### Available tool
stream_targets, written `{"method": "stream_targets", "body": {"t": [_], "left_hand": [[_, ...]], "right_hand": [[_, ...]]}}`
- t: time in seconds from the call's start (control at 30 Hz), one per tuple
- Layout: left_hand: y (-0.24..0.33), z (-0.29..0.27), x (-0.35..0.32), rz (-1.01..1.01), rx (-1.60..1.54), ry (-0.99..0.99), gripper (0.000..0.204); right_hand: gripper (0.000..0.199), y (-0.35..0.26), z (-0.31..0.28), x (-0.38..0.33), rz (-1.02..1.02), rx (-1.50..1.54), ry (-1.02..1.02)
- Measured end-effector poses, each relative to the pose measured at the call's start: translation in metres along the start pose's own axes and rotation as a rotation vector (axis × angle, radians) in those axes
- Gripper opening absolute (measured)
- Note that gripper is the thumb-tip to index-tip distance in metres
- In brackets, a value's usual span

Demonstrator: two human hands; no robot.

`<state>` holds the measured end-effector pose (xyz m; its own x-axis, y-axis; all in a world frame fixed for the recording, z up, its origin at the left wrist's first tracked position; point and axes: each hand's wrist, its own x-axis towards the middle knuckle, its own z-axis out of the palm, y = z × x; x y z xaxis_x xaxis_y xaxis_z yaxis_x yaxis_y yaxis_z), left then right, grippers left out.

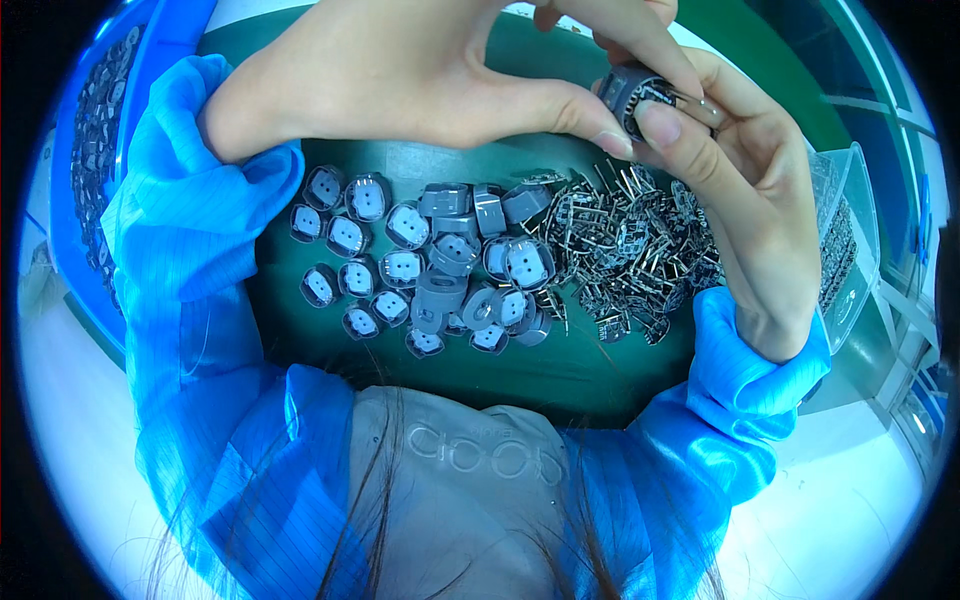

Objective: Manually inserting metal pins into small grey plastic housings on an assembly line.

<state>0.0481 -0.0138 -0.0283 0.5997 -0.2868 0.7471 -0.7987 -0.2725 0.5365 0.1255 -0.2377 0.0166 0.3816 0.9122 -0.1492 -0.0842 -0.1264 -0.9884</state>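
Note:
At the top of the head view, my two hands meet around a dark grey plug housing (620, 92). My left hand (400, 85) comes across from the left, its thumb tip and fingers pinching the housing's side. My right hand (755, 170) grips the same piece from the right, thumb pressed to its open side, where metal prongs (693, 104) stick out. Below them lies a loose group of grey plug housings (402, 268), many with white faces and small holes. Right of these sits a heap of small circuit pieces with metal pins (640, 235), partly behind my right wrist.
A blue bin (128, 130) at the far left holds many small dark parts (95, 170). At the right stands a clear plastic box (862, 225) with small parts inside. The parts lie on a green work surface (400, 155).

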Motion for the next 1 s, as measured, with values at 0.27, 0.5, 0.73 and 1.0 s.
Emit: {"method": "stream_targets", "body": {"t": [0.27,0.5,0.73,1.0], "left_hand": [[0.015,-0.005,0.008,-0.132,-0.099,0.075,0.041],[-0.006,0.012,0.013,0.405,-0.074,0.087,0.037],[0.007,0.012,0.017,0.317,-0.115,0.017,0.032],[0.008,0.006,0.015,0.433,0.117,-0.033,0.038]], "right_hand": [[0.047,-0.001,0.007,-0.004,-0.009,0.108,0.160],[0.047,-0.007,0.000,-0.012,0.054,0.158,0.045],[0.040,-0.007,0.024,-0.013,-0.013,0.300,0.022],[0.038,-0.008,0.033,-0.018,-0.012,0.318,0.030]]}}
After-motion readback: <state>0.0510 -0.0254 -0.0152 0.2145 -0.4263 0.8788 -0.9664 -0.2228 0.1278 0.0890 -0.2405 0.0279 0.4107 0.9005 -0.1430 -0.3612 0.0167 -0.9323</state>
